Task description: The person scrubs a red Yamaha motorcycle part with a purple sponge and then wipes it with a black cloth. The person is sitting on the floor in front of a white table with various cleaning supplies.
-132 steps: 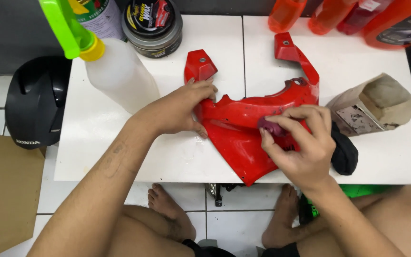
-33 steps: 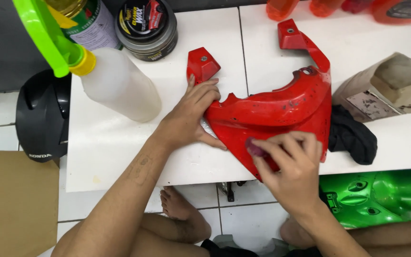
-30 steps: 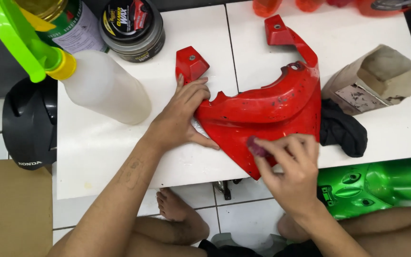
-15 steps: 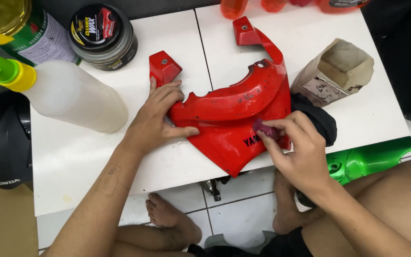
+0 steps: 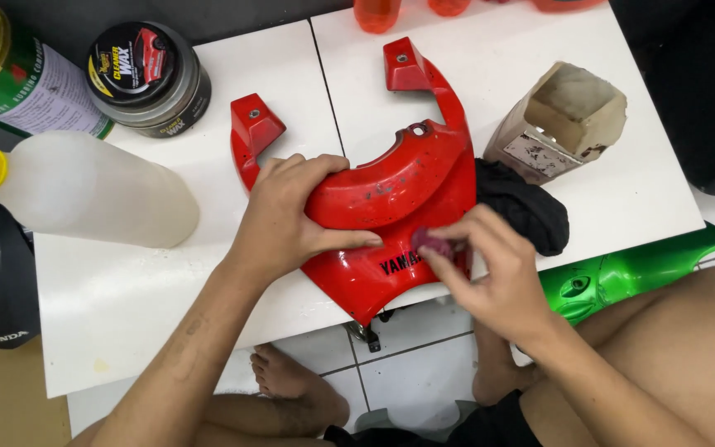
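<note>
While overhanging, fairing (image 5: 391, 190) meets cloth (image 5: 523, 211).

Both forearms are seen bare, without sleeves, watch or rings. Black fabric shorts (image 5: 490, 426) are worn; legs and feet are uncovered.

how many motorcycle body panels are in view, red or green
2. The red panel lies on the white table under both hands; the green panel sits below the table's right edge, partly hidden.

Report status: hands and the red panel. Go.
Left hand flat on red panel. Right hand presses small pad onto it. Black cloth touching panel's right edge.
</note>
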